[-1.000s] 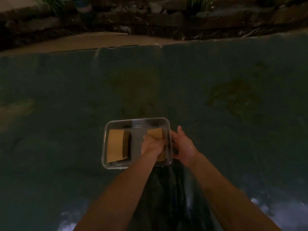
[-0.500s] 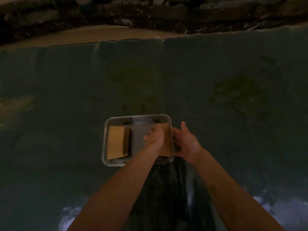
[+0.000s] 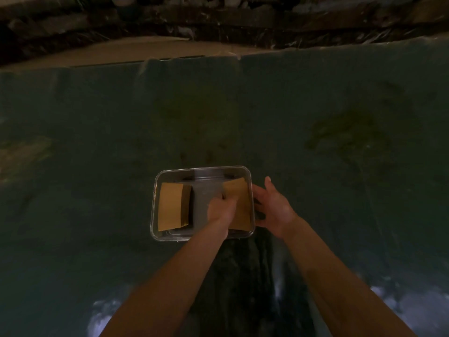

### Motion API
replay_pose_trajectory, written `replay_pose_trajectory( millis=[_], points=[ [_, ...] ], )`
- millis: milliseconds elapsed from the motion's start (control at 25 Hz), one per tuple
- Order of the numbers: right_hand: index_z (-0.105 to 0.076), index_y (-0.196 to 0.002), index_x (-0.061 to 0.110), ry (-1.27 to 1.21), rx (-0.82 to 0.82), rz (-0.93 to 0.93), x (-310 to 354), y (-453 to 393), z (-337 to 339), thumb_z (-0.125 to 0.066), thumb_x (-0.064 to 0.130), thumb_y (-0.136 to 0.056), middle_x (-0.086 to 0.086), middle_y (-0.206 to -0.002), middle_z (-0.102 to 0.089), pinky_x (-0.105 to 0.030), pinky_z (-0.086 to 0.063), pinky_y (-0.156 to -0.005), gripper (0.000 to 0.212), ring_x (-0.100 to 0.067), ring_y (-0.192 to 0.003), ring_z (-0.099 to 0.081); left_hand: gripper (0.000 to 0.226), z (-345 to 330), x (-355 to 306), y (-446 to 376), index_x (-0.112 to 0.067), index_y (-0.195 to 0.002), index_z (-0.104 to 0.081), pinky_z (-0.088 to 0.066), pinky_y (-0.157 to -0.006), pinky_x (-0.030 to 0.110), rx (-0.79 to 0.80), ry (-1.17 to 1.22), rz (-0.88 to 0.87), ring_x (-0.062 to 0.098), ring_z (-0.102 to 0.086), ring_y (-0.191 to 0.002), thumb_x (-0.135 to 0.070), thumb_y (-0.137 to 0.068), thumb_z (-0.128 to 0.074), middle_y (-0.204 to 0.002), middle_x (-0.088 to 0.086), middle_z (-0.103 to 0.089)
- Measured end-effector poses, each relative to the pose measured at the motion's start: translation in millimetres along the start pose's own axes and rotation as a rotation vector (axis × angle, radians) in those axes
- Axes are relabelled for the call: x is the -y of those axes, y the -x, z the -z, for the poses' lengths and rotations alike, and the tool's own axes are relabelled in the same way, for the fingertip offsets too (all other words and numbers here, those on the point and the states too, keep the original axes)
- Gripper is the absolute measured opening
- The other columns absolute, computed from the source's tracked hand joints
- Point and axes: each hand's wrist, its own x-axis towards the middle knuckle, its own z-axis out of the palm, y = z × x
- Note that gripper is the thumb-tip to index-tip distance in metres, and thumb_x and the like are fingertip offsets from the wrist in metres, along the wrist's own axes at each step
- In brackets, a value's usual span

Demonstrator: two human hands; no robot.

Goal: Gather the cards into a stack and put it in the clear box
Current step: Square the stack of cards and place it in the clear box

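Observation:
A clear rectangular box (image 3: pixel 202 169) sits on a dark green cloth in front of me. Inside its left half lies a stack of tan cards (image 3: pixel 171 206). A second tan stack (image 3: pixel 239 203) rests in the right half. My left hand (image 3: pixel 221 209) is inside the box with its fingers closed on the left edge of that right stack. My right hand (image 3: pixel 274 207) is open just outside the box's right wall, fingers spread and touching or nearly touching the rim.
The dark green cloth (image 3: pixel 315 190) covers the whole work surface. Beyond its far edge runs a pale strip (image 3: pixel 121 51), then dark rocks and debris (image 3: pixel 218 18). My dark trousers (image 3: pixel 240 276) show below the box.
My left hand has shifted slightly along the right stack inside the box, exposing more of its top. My right hand stays open beside the box's right wall.

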Motion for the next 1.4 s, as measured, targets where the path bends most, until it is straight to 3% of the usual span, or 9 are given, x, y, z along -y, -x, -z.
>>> replay_pose_trajectory(
  millis=[120, 360, 720, 920, 1040, 1160, 1280, 1400],
  points=[
    [-0.066, -0.127, 0.038, 0.006, -0.008, 0.005, -1, -1, -2, -0.019, 0.069, -0.095, 0.005, -0.139, -0.061, -0.044, -0.047, -0.087, 0.065, -0.023, -0.129, -0.049, 0.02, 0, 4, -4, -0.02, -0.112, -0.059, -0.043, -0.096, 0.041, -0.003, -0.183, -0.085, 0.024, -0.055, -0.11, -0.023, -0.092, -0.062, -0.114, 0.004, -0.059],
    [-0.068, -0.125, 0.035, 0.011, -0.027, 0.009, 0, 1, -4, -0.021, 0.066, -0.097, 0.005, -0.137, -0.062, -0.04, -0.049, -0.077, 0.062, -0.023, -0.128, -0.05, 0.004, 0, 0, -12, -0.022, -0.099, -0.057, -0.042, -0.085, 0.031, -0.064, -0.327, -0.182, 0.018, -0.056, -0.099, -0.022, -0.097, -0.054, -0.101, 0.001, -0.058],
    [-0.068, -0.125, 0.031, 0.021, -0.043, 0.011, 2, 5, -5, -0.023, 0.062, -0.099, 0.003, -0.133, -0.063, -0.042, -0.046, -0.084, 0.06, -0.023, -0.125, -0.052, 0.027, 2, 10, -19, -0.018, -0.116, -0.058, -0.05, -0.088, 0.034, -0.083, -0.475, -0.326, 0.017, -0.059, -0.099, -0.036, -0.098, -0.052, -0.12, 0.009, -0.059],
    [-0.067, -0.125, 0.03, 0.022, -0.043, 0.019, 3, 5, -5, -0.024, 0.062, -0.099, 0.003, -0.133, -0.063, -0.039, -0.048, -0.08, 0.06, -0.024, -0.125, -0.052, 0.033, 2, 10, -14, -0.014, -0.12, -0.054, -0.043, -0.085, 0.03, -0.083, -0.534, -0.351, 0.013, -0.051, -0.094, -0.04, -0.1, -0.048, -0.127, 0.011, -0.053],
    [-0.069, -0.123, 0.032, 0.021, -0.04, 0.009, 1, 3, -3, -0.024, 0.064, -0.098, 0.003, -0.133, -0.063, -0.043, -0.048, -0.084, 0.061, -0.024, -0.124, -0.052, 0.032, 4, 8, -12, -0.015, -0.118, -0.054, -0.039, -0.085, 0.031, -0.005, -0.526, -0.338, 0.013, -0.049, -0.095, -0.041, -0.101, -0.044, -0.131, 0.011, -0.048],
    [-0.071, -0.121, 0.035, 0.023, -0.029, 0.002, 0, 1, -2, -0.023, 0.067, -0.096, 0.003, -0.135, -0.063, -0.05, -0.046, -0.095, 0.063, -0.024, -0.126, -0.052, 0.027, 9, 2, -15, -0.018, -0.103, -0.056, -0.04, -0.086, 0.032, 0.05, -0.466, -0.305, 0.018, -0.057, -0.098, -0.039, -0.103, -0.04, -0.118, 0.009, -0.058],
    [-0.069, -0.123, 0.034, 0.008, -0.016, -0.007, 3, 1, -1, -0.022, 0.068, -0.096, 0.003, -0.137, -0.061, -0.047, -0.048, -0.088, 0.064, -0.025, -0.128, -0.05, 0.026, 18, -3, -18, -0.025, -0.094, -0.056, -0.044, -0.094, 0.036, 0.082, -0.345, -0.221, 0.024, -0.06, -0.106, -0.043, -0.103, -0.038, -0.1, 0.001, -0.059],
    [-0.072, -0.119, 0.034, 0.009, 0.001, -0.007, 3, 2, -1, -0.023, 0.067, -0.096, 0.003, -0.136, -0.062, -0.046, -0.049, -0.086, 0.063, -0.024, -0.129, -0.049, 0.021, 26, -7, -22, -0.032, -0.09, -0.053, -0.046, -0.105, 0.048, 0.11, -0.141, -0.118, 0.025, -0.058, -0.108, -0.045, -0.101, -0.04, -0.102, 0.002, -0.06]
  ],
)
